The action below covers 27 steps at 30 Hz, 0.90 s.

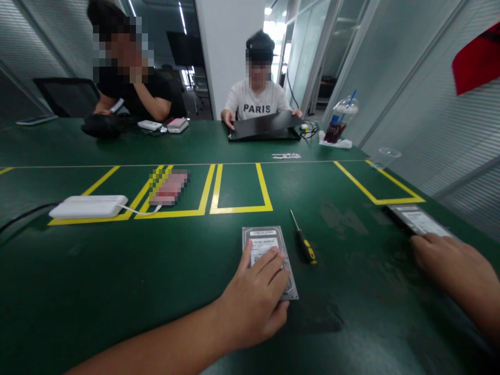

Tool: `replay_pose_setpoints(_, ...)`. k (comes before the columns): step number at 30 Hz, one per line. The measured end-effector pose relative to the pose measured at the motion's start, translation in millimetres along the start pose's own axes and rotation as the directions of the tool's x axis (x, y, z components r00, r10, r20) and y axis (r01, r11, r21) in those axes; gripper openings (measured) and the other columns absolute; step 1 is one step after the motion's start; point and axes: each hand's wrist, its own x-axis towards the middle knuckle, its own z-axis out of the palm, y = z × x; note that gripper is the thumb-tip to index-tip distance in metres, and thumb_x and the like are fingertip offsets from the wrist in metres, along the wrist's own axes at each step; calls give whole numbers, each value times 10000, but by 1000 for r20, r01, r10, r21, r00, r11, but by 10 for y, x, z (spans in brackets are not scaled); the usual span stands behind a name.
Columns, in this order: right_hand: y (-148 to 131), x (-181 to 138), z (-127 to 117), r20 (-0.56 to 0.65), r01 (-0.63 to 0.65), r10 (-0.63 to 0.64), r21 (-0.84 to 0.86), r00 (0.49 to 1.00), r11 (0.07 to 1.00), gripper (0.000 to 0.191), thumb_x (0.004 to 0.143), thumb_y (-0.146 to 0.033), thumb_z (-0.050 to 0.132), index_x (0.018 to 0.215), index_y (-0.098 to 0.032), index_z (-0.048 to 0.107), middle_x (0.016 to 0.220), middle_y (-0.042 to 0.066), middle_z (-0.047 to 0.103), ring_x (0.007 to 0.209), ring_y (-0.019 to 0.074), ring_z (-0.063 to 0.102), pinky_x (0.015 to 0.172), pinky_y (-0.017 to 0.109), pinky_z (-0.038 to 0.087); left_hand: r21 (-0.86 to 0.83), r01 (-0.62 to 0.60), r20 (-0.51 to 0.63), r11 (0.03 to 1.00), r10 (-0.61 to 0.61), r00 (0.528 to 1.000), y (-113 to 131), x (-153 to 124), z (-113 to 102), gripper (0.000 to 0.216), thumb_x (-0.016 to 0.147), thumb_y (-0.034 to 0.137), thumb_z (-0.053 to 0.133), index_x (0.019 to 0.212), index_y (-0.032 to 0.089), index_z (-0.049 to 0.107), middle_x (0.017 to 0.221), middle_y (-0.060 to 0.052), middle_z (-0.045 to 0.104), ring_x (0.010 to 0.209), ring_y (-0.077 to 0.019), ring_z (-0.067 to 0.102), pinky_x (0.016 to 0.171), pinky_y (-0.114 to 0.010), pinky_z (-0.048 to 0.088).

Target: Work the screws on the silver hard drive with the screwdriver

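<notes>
A silver hard drive (287,285) with a white label lies on the green table in front of me. My left hand (260,297) reaches over it, fingers across the label and thumb by its near right edge. Just right of that drive lies a screwdriver (304,244) with a yellow and black handle, its shaft pointing away from me. At the far right, my right hand (453,265) is closed on the near side of a second hard drive (420,219). The fingertips under that hand are partly hidden.
Yellow tape (241,209) marks boxes on the table. A white power bank (89,206) is cabled to a pink phone (170,188). Across sit two people, one holding a black panel (267,125). A drink cup (340,120) and clear lid (386,156) stand back right.
</notes>
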Motion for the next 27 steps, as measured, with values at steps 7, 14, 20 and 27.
replay_pose_setpoints(7,-139,80,-84,-83,-43,48,57,995,997,324,984,-274,321,904,-155,611,956,169,695,884,320,681,746,417,504,-11,9,32,1000,-9,999,15,9,-45,431,917,311,506,1322,163,517,1470,-142,501,1456,-310,322,1188,-675,35)
replay_pose_setpoints(14,-664,134,-615,-273,163,-59,378,960,911,235,961,-319,342,924,-185,531,878,136,667,824,276,641,768,391,473,0,14,11,1000,-14,1000,24,-1,-39,441,898,291,527,1323,174,519,1463,-122,512,1450,-307,336,1199,-661,48)
replay_pose_setpoints(20,-1240,28,-1263,-421,427,-286,293,861,855,196,932,-302,380,835,-211,525,776,77,618,704,219,555,670,350,408,-5,30,27,1000,-30,999,34,5,-71,429,922,315,510,1330,182,515,1467,-118,505,1455,-305,326,1202,-657,37)
replay_pose_setpoints(27,-1748,-85,-1578,-533,597,-355,397,769,697,154,911,-259,405,809,-224,515,766,55,587,693,199,512,657,333,376,-2,26,59,1000,-26,998,28,4,-70,438,940,343,495,1345,177,506,1485,-129,486,1468,-311,298,1198,-662,20)
